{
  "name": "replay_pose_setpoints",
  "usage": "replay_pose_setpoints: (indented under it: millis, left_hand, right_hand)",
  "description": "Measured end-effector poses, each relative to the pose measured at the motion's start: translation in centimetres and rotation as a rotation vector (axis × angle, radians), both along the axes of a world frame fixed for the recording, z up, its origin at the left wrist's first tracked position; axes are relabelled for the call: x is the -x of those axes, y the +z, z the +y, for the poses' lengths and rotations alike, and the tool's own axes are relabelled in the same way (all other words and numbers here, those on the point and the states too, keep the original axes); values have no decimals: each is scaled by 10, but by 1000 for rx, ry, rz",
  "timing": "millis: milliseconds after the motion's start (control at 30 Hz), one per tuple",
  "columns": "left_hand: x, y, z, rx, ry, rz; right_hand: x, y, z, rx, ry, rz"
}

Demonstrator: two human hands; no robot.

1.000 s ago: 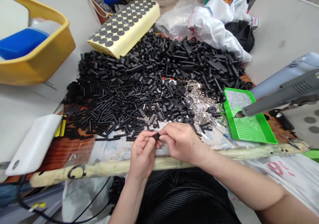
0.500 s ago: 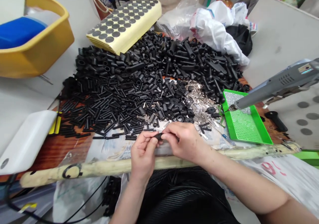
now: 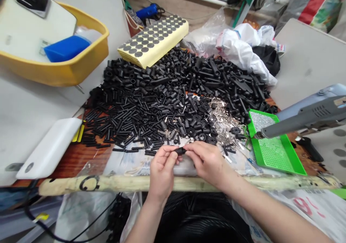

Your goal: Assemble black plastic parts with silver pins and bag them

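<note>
Between the thumb and fingers of my left hand [image 3: 163, 169] is a short black plastic cylinder [image 3: 179, 151], lying roughly level. My right hand [image 3: 208, 162] pinches at the cylinder's right end, and its fingertips cover whatever small part sits there. Just beyond both hands lie small metal strips [image 3: 223, 117], round black wheel-like discs [image 3: 191, 131] and short black tubes. Ribbed black rods [image 3: 129, 117] are heaped to the left of them. Further back spreads a pile of black tubes and lever-shaped pieces [image 3: 173, 68].
A green tray [image 3: 293, 160] with tiny shiny parts stands right, under a grey power screwdriver [image 3: 302, 117]. A wooden pole [image 3: 119, 184] edges the table. At left are a white device [image 3: 51, 149] and a yellow bin [image 3: 81, 72]. Sticker sheets [image 3: 162, 50] lie on the pile.
The view has swung up and left, so the table appears further right and lower. My right fingers have shifted toward the cylinder's right end, leaving more of it showing.
</note>
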State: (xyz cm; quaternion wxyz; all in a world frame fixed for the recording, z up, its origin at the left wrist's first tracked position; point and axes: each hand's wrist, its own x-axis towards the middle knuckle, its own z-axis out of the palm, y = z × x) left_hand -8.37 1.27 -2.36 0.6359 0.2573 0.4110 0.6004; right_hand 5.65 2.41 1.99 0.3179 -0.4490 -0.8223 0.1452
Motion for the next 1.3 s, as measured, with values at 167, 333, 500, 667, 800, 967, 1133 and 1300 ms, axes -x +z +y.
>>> replay_pose_setpoints:
  millis: [167, 333, 500, 667, 800, 967, 1133, 1300]
  left_hand:
    - [0, -3, -2, -10, -1, 10]
    - [-1, -6, -2, -18, -2, 26]
    - [0, -8, -3, -28, 8, 60]
    - [-1, -11, -4, -64, -31, 142]
    - [-2, -12, -4, -69, -45, 237]
    - [-1, -11, -5, -88, -62, 305]
    - [-1, -10, -3, -71, -63, 253]
    - [-1, 0, 0, -16, -70, 88]
  right_hand:
    - [-3, 5, 5, -117, 81, -164]
    - [0, 6, 6, -78, 57, -210]
    - [0, 3, 4, -30, 61, -285]
    - [-3, 3, 5, -100, 52, -328]
    - [-6, 0, 8, -95, 51, -362]
    - [-8, -4, 9, 141, 48, -243]
    - [-8, -7, 8, 247, 42, -92]
    - [-9, -7, 7, 344, 49, 83]
